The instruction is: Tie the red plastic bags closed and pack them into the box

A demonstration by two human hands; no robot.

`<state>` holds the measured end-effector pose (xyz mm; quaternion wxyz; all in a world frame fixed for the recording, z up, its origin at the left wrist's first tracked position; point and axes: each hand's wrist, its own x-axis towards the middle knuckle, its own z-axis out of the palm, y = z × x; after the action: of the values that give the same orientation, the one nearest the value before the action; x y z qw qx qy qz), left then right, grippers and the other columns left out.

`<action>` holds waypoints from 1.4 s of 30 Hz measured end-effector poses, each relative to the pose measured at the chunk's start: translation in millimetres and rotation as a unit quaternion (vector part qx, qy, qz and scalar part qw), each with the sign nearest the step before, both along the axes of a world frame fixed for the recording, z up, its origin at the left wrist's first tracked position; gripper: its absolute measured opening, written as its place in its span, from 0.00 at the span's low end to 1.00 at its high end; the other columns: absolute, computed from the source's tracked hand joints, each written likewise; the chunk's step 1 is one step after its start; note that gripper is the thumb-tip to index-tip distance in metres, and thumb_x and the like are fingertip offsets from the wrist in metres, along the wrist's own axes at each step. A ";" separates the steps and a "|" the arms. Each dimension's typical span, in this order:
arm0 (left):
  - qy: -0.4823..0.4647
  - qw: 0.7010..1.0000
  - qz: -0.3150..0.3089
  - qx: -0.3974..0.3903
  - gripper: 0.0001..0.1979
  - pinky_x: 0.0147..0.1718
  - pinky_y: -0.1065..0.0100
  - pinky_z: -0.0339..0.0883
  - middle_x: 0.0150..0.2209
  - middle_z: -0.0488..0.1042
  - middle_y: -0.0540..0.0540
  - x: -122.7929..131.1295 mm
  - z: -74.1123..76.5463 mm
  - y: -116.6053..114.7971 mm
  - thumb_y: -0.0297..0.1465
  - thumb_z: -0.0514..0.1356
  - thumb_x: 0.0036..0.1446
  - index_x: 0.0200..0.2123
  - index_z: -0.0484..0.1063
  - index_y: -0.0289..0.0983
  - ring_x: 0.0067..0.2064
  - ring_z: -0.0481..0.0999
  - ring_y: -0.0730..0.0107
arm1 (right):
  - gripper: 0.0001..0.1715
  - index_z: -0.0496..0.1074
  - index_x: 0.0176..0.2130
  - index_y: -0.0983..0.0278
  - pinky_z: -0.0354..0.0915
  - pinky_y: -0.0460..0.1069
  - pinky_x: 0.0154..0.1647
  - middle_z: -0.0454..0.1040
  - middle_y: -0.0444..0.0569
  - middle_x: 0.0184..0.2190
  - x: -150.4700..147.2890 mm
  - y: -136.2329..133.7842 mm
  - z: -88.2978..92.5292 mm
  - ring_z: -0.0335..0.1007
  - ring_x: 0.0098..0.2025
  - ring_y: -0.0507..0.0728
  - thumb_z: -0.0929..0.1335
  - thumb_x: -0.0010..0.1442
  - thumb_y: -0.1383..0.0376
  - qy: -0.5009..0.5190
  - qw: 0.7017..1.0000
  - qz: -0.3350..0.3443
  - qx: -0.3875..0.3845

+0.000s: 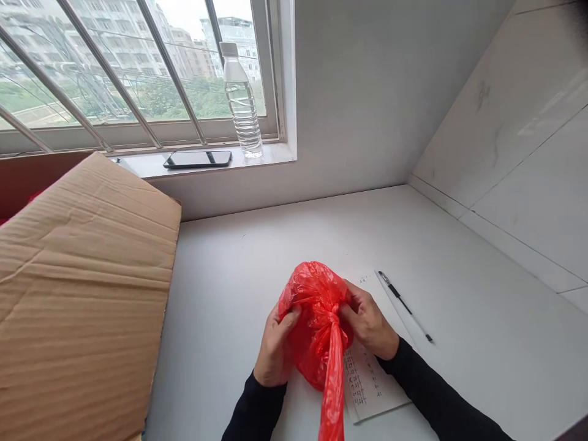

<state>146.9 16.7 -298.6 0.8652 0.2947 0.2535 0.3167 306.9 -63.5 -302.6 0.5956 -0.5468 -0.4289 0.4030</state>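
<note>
A knotted red plastic bag rests on the white table, bulging with contents I cannot see. My left hand grips its left side, fingers pressed into the plastic. My right hand pinches the bag at the knot, from which a twisted red tail hangs toward me. Both sleeves are black. Under the bag and my right wrist lies a sheet of paper with handwritten columns.
A black and white pen lies right of the paper. A large cardboard sheet covers the left side. On the windowsill stand a clear water bottle and a dark phone. A tiled wall bounds the right.
</note>
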 end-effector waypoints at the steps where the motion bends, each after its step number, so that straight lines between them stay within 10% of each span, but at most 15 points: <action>1: 0.010 1.000 0.006 0.007 0.15 0.48 0.58 0.72 0.37 0.81 0.42 0.4 -2.2 0.7 0.34 0.69 0.54 0.45 0.77 0.36 0.44 0.81 0.54 | 0.16 0.71 0.43 0.62 0.66 0.50 0.43 0.71 0.46 0.35 -0.7 0.3 -0.1 0.67 0.38 0.56 0.66 0.68 0.51 0.008 1.000 0.001 0.001; 13: 0.068 0.997 0.019 -0.027 0.24 0.41 0.59 0.74 0.36 0.81 0.40 -0.7 -5.8 5.0 0.51 0.65 0.56 0.39 0.78 0.34 0.42 0.81 0.51 | 0.14 0.73 0.51 0.60 0.67 0.50 0.49 0.76 0.48 0.43 -8.3 -2.4 2.1 0.72 0.45 0.56 0.71 0.66 0.60 0.139 0.990 0.022 0.011; 21: 0.010 0.999 -0.014 0.039 0.25 0.51 0.57 0.70 0.48 0.80 0.41 -5.5 -7.7 3.8 0.31 0.70 0.51 0.53 0.73 0.40 0.50 0.78 0.51 | 0.17 0.72 0.50 0.60 0.69 0.49 0.42 0.77 0.49 0.42 -6.1 1.2 -3.9 0.73 0.40 0.55 0.71 0.65 0.55 0.193 0.981 -0.020 0.006; 33: 0.048 0.999 0.025 0.000 0.15 0.46 0.59 0.72 0.36 0.82 0.45 -3.6 -14.9 4.4 0.43 0.68 0.56 0.40 0.78 0.39 0.43 0.81 0.55 | 0.19 0.74 0.50 0.60 0.70 0.52 0.47 0.78 0.51 0.44 -8.7 0.1 -0.1 0.75 0.44 0.60 0.71 0.64 0.53 0.140 0.990 0.026 -0.009; 38: 0.062 0.983 -0.076 0.153 0.23 0.49 0.58 0.70 0.45 0.80 0.39 -3.5 -8.3 2.5 0.38 0.72 0.51 0.49 0.76 0.36 0.48 0.78 0.50 | 0.16 0.74 0.46 0.62 0.70 0.50 0.41 0.77 0.48 0.37 -6.3 0.1 -3.1 0.74 0.37 0.56 0.71 0.64 0.54 0.165 0.986 -0.024 -0.014; 42: 0.112 0.980 -0.016 0.161 0.14 0.49 0.61 0.70 0.45 0.81 0.41 -2.5 -7.7 5.0 0.35 0.70 0.53 0.42 0.77 0.36 0.47 0.78 0.53 | 0.23 0.70 0.56 0.59 0.69 0.54 0.54 0.77 0.50 0.47 -8.1 1.1 2.3 0.74 0.46 0.59 0.71 0.64 0.56 0.173 0.985 0.023 0.002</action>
<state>144.4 21.7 -306.3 0.7774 0.4677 0.2898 0.3049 298.7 -62.4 -300.3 0.6524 -0.4573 -0.3327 0.5046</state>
